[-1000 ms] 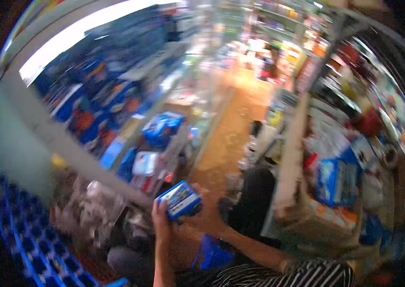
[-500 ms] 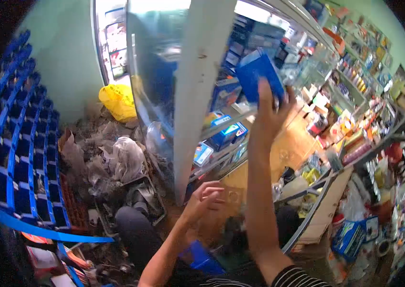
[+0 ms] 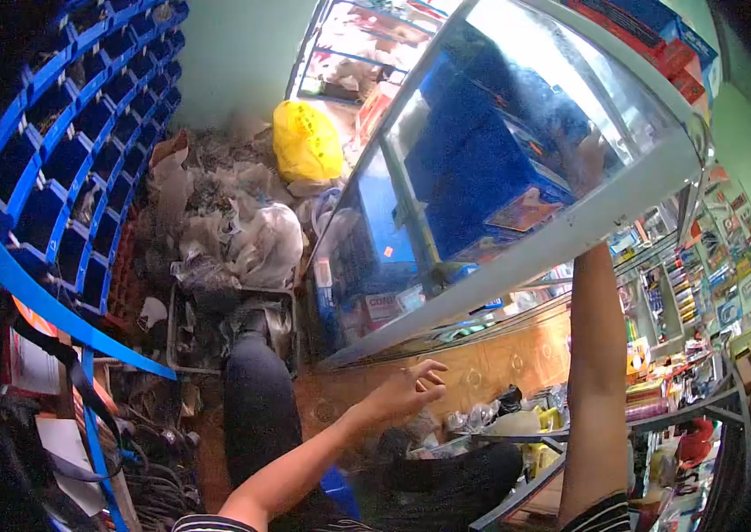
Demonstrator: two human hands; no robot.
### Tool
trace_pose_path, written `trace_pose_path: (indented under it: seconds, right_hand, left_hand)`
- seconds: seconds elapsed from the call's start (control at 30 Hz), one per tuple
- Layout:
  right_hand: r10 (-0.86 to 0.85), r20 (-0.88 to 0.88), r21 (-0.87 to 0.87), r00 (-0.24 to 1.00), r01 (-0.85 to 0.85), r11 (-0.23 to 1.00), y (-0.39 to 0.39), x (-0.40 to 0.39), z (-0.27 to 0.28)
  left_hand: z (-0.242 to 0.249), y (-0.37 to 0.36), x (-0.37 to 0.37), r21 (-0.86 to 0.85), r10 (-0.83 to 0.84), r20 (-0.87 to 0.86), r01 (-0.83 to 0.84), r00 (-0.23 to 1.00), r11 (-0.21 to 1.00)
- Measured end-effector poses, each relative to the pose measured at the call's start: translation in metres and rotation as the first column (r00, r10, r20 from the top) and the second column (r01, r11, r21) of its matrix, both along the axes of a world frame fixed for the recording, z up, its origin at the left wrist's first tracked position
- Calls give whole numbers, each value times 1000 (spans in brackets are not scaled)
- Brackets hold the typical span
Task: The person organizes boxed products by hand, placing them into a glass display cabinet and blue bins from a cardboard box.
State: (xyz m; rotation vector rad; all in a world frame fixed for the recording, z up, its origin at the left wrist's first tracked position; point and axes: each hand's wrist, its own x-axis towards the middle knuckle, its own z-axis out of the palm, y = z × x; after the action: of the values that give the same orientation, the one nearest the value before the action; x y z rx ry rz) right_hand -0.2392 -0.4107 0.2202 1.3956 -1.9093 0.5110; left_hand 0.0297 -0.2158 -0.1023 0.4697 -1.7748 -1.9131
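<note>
My left hand (image 3: 411,387) hovers open, palm up and fingers spread, above the brown floor just below the glass display cabinet (image 3: 571,229). It holds nothing. My right forearm (image 3: 593,355) reaches straight up past the cabinet's white frame. My right hand (image 3: 586,164) shows only as a dim shape through the reflective glass, among stacked blue boxes (image 3: 482,168). Whether it still grips the blue box is hidden.
A blue bin rack (image 3: 65,160) curves along the left. Crumpled plastic bags (image 3: 251,239) and a yellow bag (image 3: 307,142) are piled in the corner. My dark-trousered knee (image 3: 256,399) is bent below. A metal rack (image 3: 571,434) and stocked shelves (image 3: 677,301) stand at right.
My right arm has lifted the blue box from chest height up into the cabinet, and the hand is now behind the glass. My left hand let go of the box and stays low, open.
</note>
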Motion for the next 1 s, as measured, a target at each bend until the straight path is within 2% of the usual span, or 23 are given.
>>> trace_pose_path:
  seconds: [0.2,0.3,0.4,0.5,0.63,0.77,0.8,0.83,0.87,0.9,0.97,1.0]
  right_hand:
    - [-20,-53,87,998,25,996,-7,3,8]
    - [-11,-69,120,998,19,993,1,1,11]
    - [26,-74,148,997,-15,989,16,0,10]
    - [77,-75,169,994,-63,984,36,0,5]
    - [179,-76,203,981,-161,966,61,-4,5]
    - [446,11,308,895,-428,850,92,2,17]
    - [492,12,356,870,-464,811,106,2,17]
    - [441,-123,462,889,-342,818,117,-11,13]
    - [618,-135,544,774,-464,699,150,-7,15]
    - [427,-116,692,897,-235,682,186,10,22]
    - [389,52,731,920,-300,612,277,32,19]
    - [367,127,727,921,-338,598,313,28,10]
  left_hand:
    - [13,1,19,-116,56,100,-45,993,992]
    - [5,0,16,-217,113,65,-96,991,971]
    - [2,-1,16,-280,138,132,-97,982,955]
    - [9,-1,23,-260,127,172,-80,977,962]
    - [11,-2,26,-239,118,143,-81,983,968]
    - [-8,-8,16,-297,186,109,-147,976,944]
    - [-19,-6,13,-300,172,89,-138,981,944]
    - [-21,-9,13,-367,149,186,-72,971,927]
    - [-10,-3,15,-457,154,1,-137,988,879]
    - [-20,-4,9,-397,108,24,-90,994,913]
    - [-2,4,10,-251,-24,216,79,976,965]
    - [9,9,13,-230,-48,262,111,964,967]
